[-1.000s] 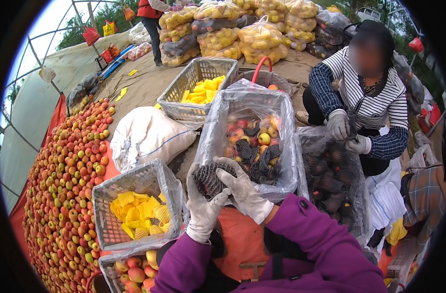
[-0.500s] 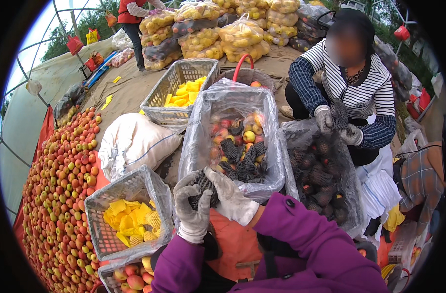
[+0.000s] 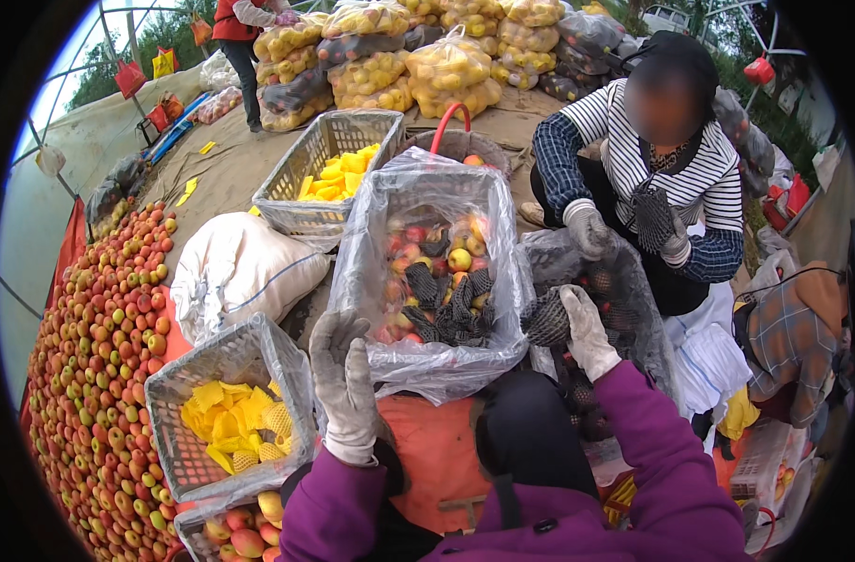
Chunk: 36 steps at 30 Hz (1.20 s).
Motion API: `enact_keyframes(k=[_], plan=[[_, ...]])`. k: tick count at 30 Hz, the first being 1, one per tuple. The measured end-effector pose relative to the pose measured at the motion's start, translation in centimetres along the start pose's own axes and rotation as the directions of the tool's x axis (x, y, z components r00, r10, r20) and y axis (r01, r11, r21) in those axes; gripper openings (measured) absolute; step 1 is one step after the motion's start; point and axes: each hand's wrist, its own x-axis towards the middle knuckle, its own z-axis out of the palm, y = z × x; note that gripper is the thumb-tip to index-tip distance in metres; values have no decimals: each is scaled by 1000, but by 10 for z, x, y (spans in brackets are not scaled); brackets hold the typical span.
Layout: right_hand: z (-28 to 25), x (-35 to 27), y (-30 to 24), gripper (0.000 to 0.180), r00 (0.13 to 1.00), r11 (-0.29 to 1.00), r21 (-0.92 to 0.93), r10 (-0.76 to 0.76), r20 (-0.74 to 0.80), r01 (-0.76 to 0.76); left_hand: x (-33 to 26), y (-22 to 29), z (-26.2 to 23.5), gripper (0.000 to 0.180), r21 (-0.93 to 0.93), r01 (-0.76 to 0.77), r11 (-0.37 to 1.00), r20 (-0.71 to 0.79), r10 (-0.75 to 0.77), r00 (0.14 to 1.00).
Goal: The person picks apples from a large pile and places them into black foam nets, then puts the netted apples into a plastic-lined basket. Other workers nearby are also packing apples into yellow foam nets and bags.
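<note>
My gloved right hand (image 3: pixel 587 334) grips an apple in a black foam net (image 3: pixel 545 319) above the near left part of a plastic-lined crate (image 3: pixel 654 361) of black-netted apples (image 3: pixel 624 317). In front of me, a second plastic-lined crate (image 3: pixel 427 360) contains bare apples (image 3: pixel 459 259) and loose black foam nets (image 3: pixel 465 298). My gloved left hand (image 3: pixel 345 389) is empty, its fingers upright and apart, by that crate's near left corner. Left of it is a grey crate (image 3: pixel 189 468) of yellow foam nets (image 3: pixel 229 420).
Opposite, a co-worker's gloved hand (image 3: pixel 674 245) holds a black-netted piece (image 3: pixel 650 217). A white sack (image 3: pixel 245 272) and a crate with yellow pieces (image 3: pixel 301 222) stand at left. Apples are heaped (image 3: pixel 100 393) far left. Bagged fruit (image 3: pixel 371 75) is stacked behind, where another person stands.
My hands have parted. The right carried the netted apple rightward over the right crate; the left let go and drew slightly left. The co-worker's hands have also separated.
</note>
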Motion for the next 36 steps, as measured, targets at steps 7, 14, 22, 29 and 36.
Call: enact_keyframes(k=[7, 14, 22, 29, 36], plan=[[-151, -45, 130, 51, 949, 450, -842, 231, -213, -298, -5, -13, 2, 35, 14, -4, 1000, 76, 3, 997], [-39, 8, 43, 34, 888, 278, -884, -380, 258, 376, -3, -4, -1, 32, 86, 126, 988, 77, -133, 988], [103, 123, 75, 21, 784, -59, -783, -14, 620, 619, 5, -7, 0, 30, 82, 172, 982, 96, -179, 979], [100, 183, 161, 26, 863, -178, -846, 155, 481, 503, 12, -11, 0, 28, 130, 154, 979, 62, -163, 985], [96, 157, 100, 49, 973, 523, -829, -7, 230, 199, 12, -11, 3, 21, 92, 203, 975, 91, -212, 973]])
